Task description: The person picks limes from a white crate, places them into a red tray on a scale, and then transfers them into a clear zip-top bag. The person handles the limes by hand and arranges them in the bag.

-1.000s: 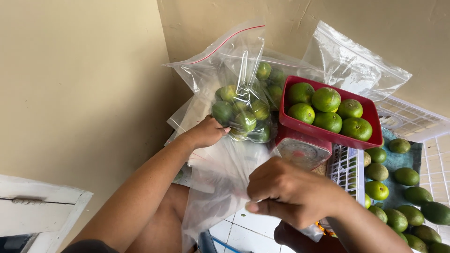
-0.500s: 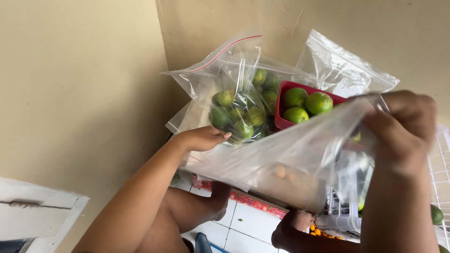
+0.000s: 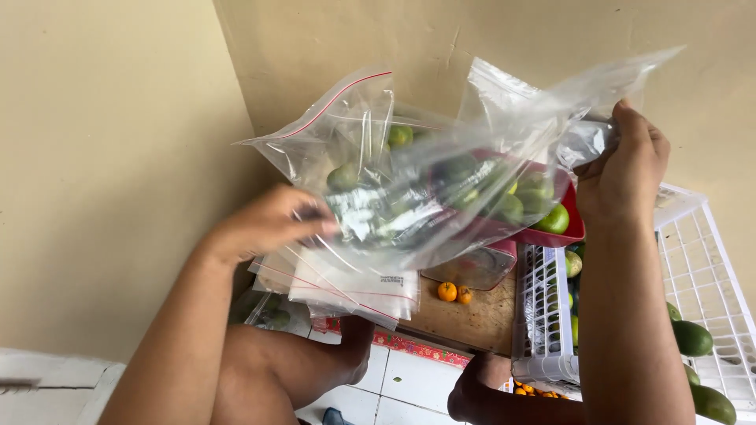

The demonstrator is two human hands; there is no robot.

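My left hand and my right hand hold an empty clear plastic zip bag stretched between them at chest height. The left hand grips its lower left corner, the right hand pinches its upper right edge. Behind the bag stands a red tray of green limes, partly hidden by the plastic. A second clear zip bag with a red strip, holding green limes, leans against the wall at the back.
A stack of flat empty zip bags lies under the left hand. Two small orange fruits sit on a wooden board. A white plastic crate with green fruit stands right. Beige walls close off the left and back.
My right hand has lifted the bag up and to the right from the pile. The left hand keeps hold of its other end, so the bag now hangs spread before the tray.
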